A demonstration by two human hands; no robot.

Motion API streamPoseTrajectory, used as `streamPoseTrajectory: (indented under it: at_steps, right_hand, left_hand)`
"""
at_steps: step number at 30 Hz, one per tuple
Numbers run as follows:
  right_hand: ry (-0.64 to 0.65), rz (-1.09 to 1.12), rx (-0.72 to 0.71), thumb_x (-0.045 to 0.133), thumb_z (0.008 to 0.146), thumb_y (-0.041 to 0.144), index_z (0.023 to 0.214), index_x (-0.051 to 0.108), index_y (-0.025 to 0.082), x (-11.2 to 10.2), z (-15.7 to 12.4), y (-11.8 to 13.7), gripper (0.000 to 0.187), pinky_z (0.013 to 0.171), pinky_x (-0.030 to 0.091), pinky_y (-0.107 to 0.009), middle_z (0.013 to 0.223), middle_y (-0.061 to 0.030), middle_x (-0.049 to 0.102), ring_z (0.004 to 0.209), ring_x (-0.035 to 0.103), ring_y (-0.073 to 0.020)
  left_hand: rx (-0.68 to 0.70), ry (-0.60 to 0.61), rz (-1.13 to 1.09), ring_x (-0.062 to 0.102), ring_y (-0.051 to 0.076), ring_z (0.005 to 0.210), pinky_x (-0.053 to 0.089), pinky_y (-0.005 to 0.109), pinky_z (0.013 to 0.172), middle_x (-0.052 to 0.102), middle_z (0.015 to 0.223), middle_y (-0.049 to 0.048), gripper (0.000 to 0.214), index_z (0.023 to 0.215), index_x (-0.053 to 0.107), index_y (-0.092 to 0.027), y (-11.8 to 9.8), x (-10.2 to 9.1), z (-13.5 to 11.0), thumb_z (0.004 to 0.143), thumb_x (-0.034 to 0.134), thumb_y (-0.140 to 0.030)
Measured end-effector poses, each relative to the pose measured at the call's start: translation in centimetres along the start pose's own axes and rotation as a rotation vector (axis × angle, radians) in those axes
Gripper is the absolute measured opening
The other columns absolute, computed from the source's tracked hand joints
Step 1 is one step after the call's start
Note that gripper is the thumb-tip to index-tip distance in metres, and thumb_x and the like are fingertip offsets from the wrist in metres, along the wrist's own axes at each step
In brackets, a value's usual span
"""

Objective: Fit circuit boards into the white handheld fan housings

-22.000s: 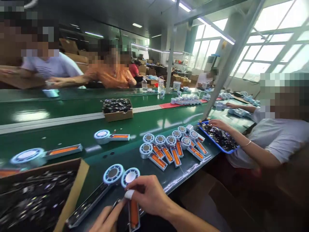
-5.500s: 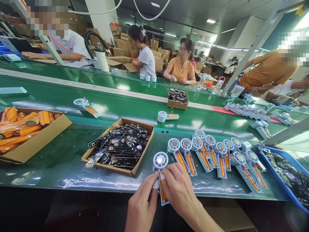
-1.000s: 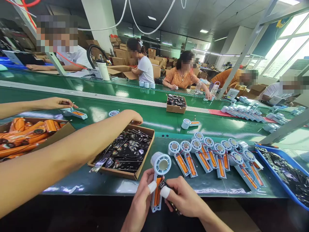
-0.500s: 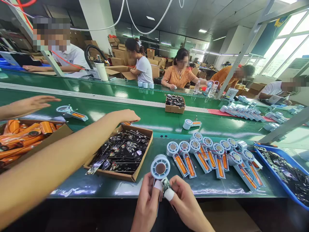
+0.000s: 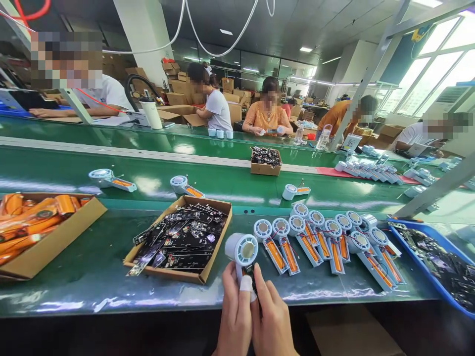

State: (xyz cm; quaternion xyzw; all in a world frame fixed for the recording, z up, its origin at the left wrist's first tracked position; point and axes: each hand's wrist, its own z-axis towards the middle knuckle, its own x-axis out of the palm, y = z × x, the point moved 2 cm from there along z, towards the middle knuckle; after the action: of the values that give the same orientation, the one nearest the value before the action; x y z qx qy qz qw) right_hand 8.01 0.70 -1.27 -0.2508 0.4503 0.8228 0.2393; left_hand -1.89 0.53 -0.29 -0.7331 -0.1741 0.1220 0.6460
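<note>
Low in the middle of the head view, my left hand [image 5: 233,311] is wrapped round the handle of a light blue handheld fan housing [image 5: 239,248], its round head up and tilted to the right. My right hand [image 5: 273,314] is closed against the handle from the other side, pinching a small dark circuit board [image 5: 250,271] at the handle's open top. Both thumbs meet there, and white covers show on the thumb tips. The lower handle is hidden by my fingers. Several similar fan housings [image 5: 276,252] with orange cells in their handles lie to the right.
Left of my hands stands a cardboard box [image 5: 203,277] of black circuit boards, with a box [image 5: 70,237] of orange-wrapped cells beyond. A blue tray [image 5: 458,310] of boards lies far right. Three housings rest on the green belt [image 5: 230,190]. Several people sit opposite.
Two arms of another person have left the view on the left, uncovering a housing on the belt. My hands have drawn together, and the fan head has turned to the right.
</note>
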Motion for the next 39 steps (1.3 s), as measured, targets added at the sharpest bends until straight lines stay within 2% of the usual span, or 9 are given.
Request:
streamPoseTrajectory:
  at_steps: [11, 16, 19, 23, 25, 27, 30, 34, 39]
  right_hand:
    - [0.332, -0.51, -0.212, 0.053, 0.085, 0.011, 0.158, 0.028, 0.008, -0.4, 1.6, 1.4, 0.078, 0.042, 0.049, -0.027, 0.073, -0.0097, 0.071, 0.049, 0.066, -0.0235]
    - [0.221, -0.475, -0.221, 0.046, 0.084, 0.007, 0.16, 0.017, 0.006, 0.6, 1.7, 1.4, 0.082, 0.052, 0.057, -0.031, 0.111, -0.0238, 0.071, 0.07, 0.074, -0.0278]
    - [0.173, -0.391, -0.196, 0.041, 0.088, 0.009, 0.161, 0.004, 0.005, 1.1, 1.8, 0.6, 0.082, 0.05, 0.057, -0.031, 0.1, -0.0189, 0.073, 0.066, 0.073, -0.027]
    - [0.111, -0.425, -0.232, 0.041, 0.091, 0.008, 0.161, 0.0, 0.006, 1.6, 2.3, -1.2, 0.081, 0.067, 0.062, -0.042, 0.095, -0.017, 0.073, 0.08, 0.074, -0.0316]
    - [0.055, -0.458, -0.265, 0.041, 0.09, 0.004, 0.162, 0.003, 0.008, 2.2, 2.7, -1.9, 0.081, 0.089, 0.059, -0.05, 0.121, -0.0234, 0.069, 0.109, 0.069, -0.0367]
    - [0.05, -0.442, -0.277, 0.042, 0.09, 0.002, 0.162, 0.001, 0.008, 3.1, 3.0, -2.2, 0.083, 0.101, 0.053, -0.053, 0.14, -0.0255, 0.059, 0.128, 0.058, -0.0383]
    - [0.135, -0.35, -0.268, 0.05, 0.09, 0.009, 0.162, -0.002, 0.008, 3.7, 3.1, -1.9, 0.089, 0.106, 0.051, -0.052, 0.151, -0.0253, 0.048, 0.138, 0.05, -0.0382]
    - [0.17, -0.234, -0.271, 0.051, 0.088, 0.011, 0.162, 0.007, 0.013, 1.3, 2.5, -1.4, 0.086, 0.109, 0.05, -0.048, 0.159, -0.0198, 0.039, 0.144, 0.042, -0.0333]
    - [0.078, -0.146, -0.185, 0.046, 0.095, 0.012, 0.129, 0.058, 0.019, -5.3, 3.1, -3.3, 0.037, 0.09, 0.058, -0.033, 0.119, -0.0111, 0.071, 0.108, 0.07, -0.0237]
  left_hand:
    - [-0.033, 0.059, -0.089, 0.048, 0.029, 0.141, 0.042, 0.041, 0.113, 0.054, 0.148, 0.0153, 0.055, 0.134, 0.046, -0.023, 0.3, -1.1, 1.4, 0.092, 0.053, -0.057]
    - [-0.139, 0.139, -0.063, 0.064, 0.029, 0.124, 0.048, 0.043, 0.107, 0.073, 0.122, 0.0141, 0.061, 0.131, 0.049, -0.019, -0.3, -0.7, 1.9, 0.088, 0.047, -0.063]
    - [-0.079, 0.188, 0.152, 0.061, 0.028, 0.128, 0.048, 0.039, 0.105, 0.071, 0.129, 0.0128, 0.05, 0.124, 0.059, -0.021, -1.3, -1.7, 2.4, 0.088, 0.048, -0.054]
    - [0.123, 0.344, 0.544, 0.075, 0.023, 0.076, 0.057, 0.031, 0.07, 0.08, 0.09, 0.0082, 0.04, 0.111, 0.07, -0.02, -4.3, -4.4, 3.7, 0.093, 0.04, -0.039]
    - [0.248, 0.258, 0.771, 0.071, 0.021, 0.062, 0.054, 0.03, 0.06, 0.077, 0.075, 0.0052, 0.044, 0.112, 0.071, -0.019, -6.6, -5.9, 5.7, 0.097, 0.031, -0.033]
    - [0.422, 0.03, 1.113, 0.074, 0.025, 0.083, 0.056, 0.035, 0.076, 0.079, 0.094, 0.0098, 0.043, 0.117, 0.07, -0.018, -9.1, -7.1, 8.5, 0.097, 0.032, -0.023]
    - [0.487, -0.077, 1.209, 0.061, 0.034, 0.122, 0.046, 0.049, 0.102, 0.069, 0.126, 0.0218, 0.044, 0.116, 0.07, -0.012, -11.4, -8.1, 13.4, 0.086, 0.039, -0.005]
    - [0.524, -0.024, 1.2, 0.063, 0.032, 0.114, 0.049, 0.046, 0.1, 0.076, 0.106, 0.0132, 0.029, 0.082, 0.073, -0.02, -12.7, -9.0, 17.4, 0.069, 0.055, -0.001]
    - [0.544, -0.081, 0.991, 0.069, 0.028, 0.095, 0.053, 0.043, 0.092, 0.075, 0.091, 0.0063, 0.009, 0.081, 0.068, -0.02, -14.3, -11.8, 17.6, 0.077, 0.06, -0.019]
